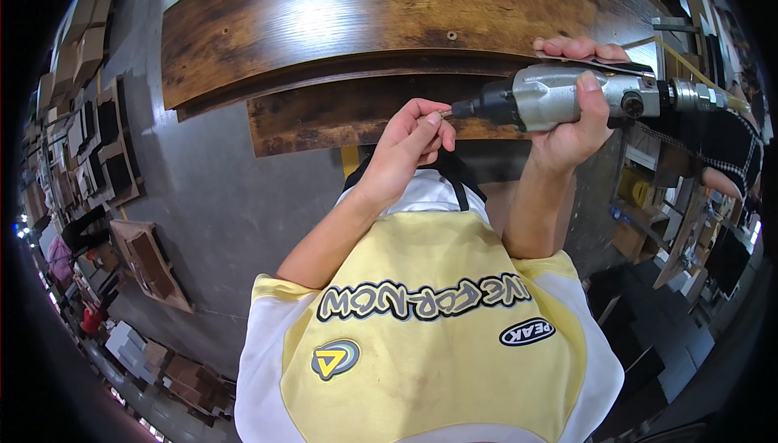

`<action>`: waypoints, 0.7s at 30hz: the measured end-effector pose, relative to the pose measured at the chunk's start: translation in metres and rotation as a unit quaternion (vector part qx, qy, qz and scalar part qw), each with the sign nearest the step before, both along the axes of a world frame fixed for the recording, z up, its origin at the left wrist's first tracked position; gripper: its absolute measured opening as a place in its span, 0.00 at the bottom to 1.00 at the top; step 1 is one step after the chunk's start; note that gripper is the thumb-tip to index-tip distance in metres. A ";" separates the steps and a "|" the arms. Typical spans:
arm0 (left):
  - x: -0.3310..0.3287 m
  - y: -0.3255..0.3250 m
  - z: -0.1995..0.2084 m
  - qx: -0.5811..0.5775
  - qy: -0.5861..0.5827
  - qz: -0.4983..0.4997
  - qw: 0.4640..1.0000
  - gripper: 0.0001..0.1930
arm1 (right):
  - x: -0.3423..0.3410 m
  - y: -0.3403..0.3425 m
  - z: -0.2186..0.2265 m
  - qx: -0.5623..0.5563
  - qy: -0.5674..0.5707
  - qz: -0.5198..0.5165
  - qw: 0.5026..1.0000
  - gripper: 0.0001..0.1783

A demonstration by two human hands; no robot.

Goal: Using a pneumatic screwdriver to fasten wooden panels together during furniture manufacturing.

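Observation:
My right hand is wrapped round a silver and black air screwdriver, which lies level with its black nose to the left. From its right end a metal coupling leads to a hose. The fingers of my left hand pinch a small metal piece at the tool's tip; it looks like a driver bit or screw, but is too small to tell. Just beyond both hands lie dark brown wood-grain boards, one on another, with a small hole in the top one.
A narrower wood-grain board sits lower, close to my body. On the grey floor to the left are stacked panels and a framed brown panel. Cardboard boxes stand at far left. Part of another person shows at right.

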State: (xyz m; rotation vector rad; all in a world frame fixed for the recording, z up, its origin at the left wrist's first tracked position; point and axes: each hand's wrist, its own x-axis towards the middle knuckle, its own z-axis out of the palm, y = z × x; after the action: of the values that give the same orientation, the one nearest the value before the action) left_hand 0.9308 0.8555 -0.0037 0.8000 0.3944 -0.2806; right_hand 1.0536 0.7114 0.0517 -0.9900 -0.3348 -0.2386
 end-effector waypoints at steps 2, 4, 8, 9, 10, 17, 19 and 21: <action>-0.001 0.003 -0.004 0.010 -0.016 -0.001 1.000 0.09 | 0.000 0.003 0.001 0.004 -0.005 -0.004 1.000 0.22; -0.002 0.004 -0.007 0.020 -0.032 -0.003 0.999 0.09 | 0.000 0.005 0.002 0.015 -0.004 -0.008 1.000 0.23; 0.000 0.007 -0.014 0.238 -0.090 0.012 0.967 0.08 | 0.003 0.005 0.007 0.021 0.005 0.014 1.000 0.23; 0.002 0.009 -0.016 0.357 -0.106 -0.001 0.928 0.07 | 0.006 0.006 0.007 0.022 0.004 0.013 1.000 0.23; 0.007 0.011 -0.005 0.415 -0.122 0.013 0.902 0.07 | 0.008 0.006 0.009 0.023 0.000 0.021 1.000 0.23; 0.058 0.025 -0.007 0.658 -0.352 0.107 0.657 0.07 | 0.037 0.027 0.025 -0.001 -0.042 0.044 0.998 0.18; 0.073 0.027 -0.006 0.674 -0.334 0.117 0.649 0.06 | 0.048 0.032 0.027 -0.023 -0.069 0.027 0.997 0.18; 0.092 0.030 -0.001 0.696 -0.301 0.106 0.643 0.06 | 0.061 0.039 0.030 -0.090 -0.112 -0.003 0.990 0.16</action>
State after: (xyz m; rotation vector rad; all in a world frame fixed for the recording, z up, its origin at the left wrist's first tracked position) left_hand 1.0229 0.8856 -0.0044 2.2757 -0.0305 0.6549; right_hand 1.1151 0.7507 0.0817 -1.1442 -0.5653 -0.3314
